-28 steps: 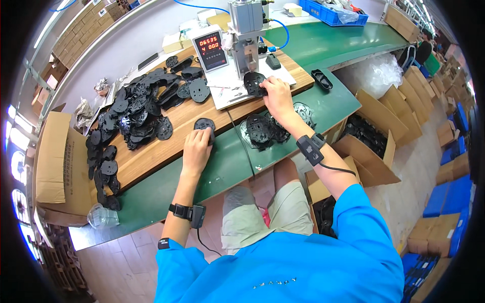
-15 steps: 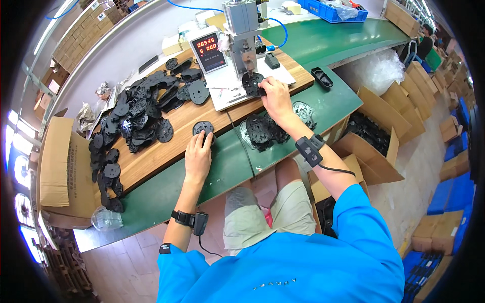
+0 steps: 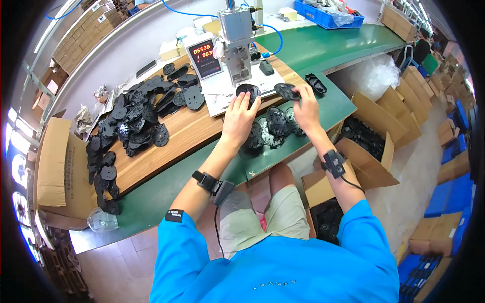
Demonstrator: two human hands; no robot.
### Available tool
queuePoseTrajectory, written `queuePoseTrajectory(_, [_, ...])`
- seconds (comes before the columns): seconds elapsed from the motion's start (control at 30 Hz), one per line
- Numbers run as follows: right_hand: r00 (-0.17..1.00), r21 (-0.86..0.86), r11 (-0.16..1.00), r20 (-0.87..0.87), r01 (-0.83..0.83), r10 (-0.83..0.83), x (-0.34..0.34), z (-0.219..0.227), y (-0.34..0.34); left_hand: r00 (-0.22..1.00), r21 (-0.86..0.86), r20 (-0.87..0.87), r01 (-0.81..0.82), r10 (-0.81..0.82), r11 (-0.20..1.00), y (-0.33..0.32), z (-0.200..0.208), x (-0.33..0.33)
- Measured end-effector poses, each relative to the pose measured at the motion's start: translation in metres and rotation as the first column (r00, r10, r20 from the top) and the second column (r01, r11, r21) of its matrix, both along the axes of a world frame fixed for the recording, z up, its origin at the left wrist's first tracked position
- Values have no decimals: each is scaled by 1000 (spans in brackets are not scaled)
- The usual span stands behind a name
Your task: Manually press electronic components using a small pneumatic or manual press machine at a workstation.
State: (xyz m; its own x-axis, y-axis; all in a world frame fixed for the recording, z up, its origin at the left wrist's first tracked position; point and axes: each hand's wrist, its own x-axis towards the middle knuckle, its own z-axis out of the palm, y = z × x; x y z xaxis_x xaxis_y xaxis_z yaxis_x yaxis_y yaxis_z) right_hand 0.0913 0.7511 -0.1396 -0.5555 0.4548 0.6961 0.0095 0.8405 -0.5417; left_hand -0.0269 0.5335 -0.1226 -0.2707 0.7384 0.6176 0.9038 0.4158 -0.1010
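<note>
My left hand (image 3: 239, 120) reaches to the white base of a bench press (image 3: 237, 25), its fingers and thumb on a rounded black plastic plate (image 3: 247, 89) just in front of the press head. The fingertips cover part of that plate. To the right, my right hand (image 3: 306, 111) grips a second black oval plastic part (image 3: 286, 91) by its edge, raised above the green table. Several black parts (image 3: 277, 121) and clear shiny pieces lie below and between my hands. A large heap of black plates (image 3: 134, 113) spreads over the wooden board on the left.
Beside the press stands a counter box with a red digital display (image 3: 203, 58). A black shell (image 3: 316, 83) lies on the green table (image 3: 331, 103) at right. Open cartons (image 3: 371, 134) of black parts stand by its right edge. Another carton (image 3: 63, 166) stands at left.
My left hand has moved right and up from a plate on the board to the press base. My right hand has drawn away from the press to the right with a black part.
</note>
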Motion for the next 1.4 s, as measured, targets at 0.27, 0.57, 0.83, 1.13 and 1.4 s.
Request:
queuePoseTrajectory(0.27, [985,-25,1000,173,-17,21,74,-50,20,999,-5,-5,-40,40,999,29,-17,-30])
queuePoseTrajectory(0.57, [985,45,998,164,-51,43,75,-56,22,999,-120,45,-17,22,993,34,-10,-29])
queuePoseTrajectory(0.83, [987,32,999,159,22,-26,72,-64,17,999,-154,-15,-49,47,987,33,-8,-30])
queuePoseTrajectory(1.13, [993,7,993,2,117,-117,56,-49,6,999,-116,9,-35,36,993,35,-7,-31])
queuePoseTrajectory(1.4, [987,252,960,134,-123,91,-29,7,-69,981,-205,149,-92,124,974,35,6,-20])
